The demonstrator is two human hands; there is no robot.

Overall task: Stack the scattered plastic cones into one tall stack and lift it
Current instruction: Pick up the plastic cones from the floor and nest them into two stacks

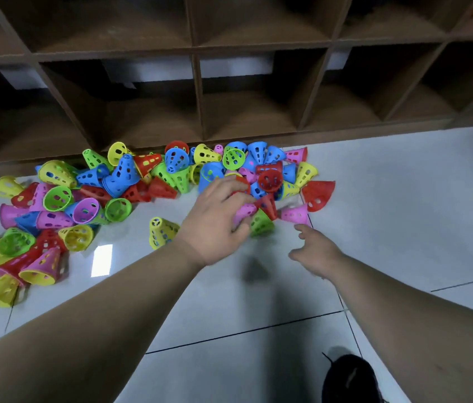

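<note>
fingers (230, 186) of the left hand (215, 225) curl down over a pink cone (244, 212) near the centre of the head view, thumb under it, so it looks pinched, though blur softens the edges. at 4 o'clock of it the right hand (316, 251) hovers with fingers loosely apart, holding nothing, its fingertips aimed at a second pink cone (294, 213) at its 11 o'clock.

the plastic cones (119, 181) are not yet stacked. they lie in a tangled heap from 8 o'clock across to the centre, on their sides and partly nested, with one yellow cone (161, 232) apart from the rest at 9 o'clock of the left wrist.

risks, as i judge them: the perforated walls can snag on neighbours, so pulling one cone may drag the green cone (261, 223) and red ones along with it. a light cone may skid on the smooth floor, and a cone set on crooked would lean the stack.

the floor (403, 213) is glossy pale tile with dark grout lines and a window glare. a brown wooden cubby shelf (200, 82) fills 12 o'clock, the heap lying against its foot. a dark shoe (348, 379) shows at 5 o'clock.
</note>
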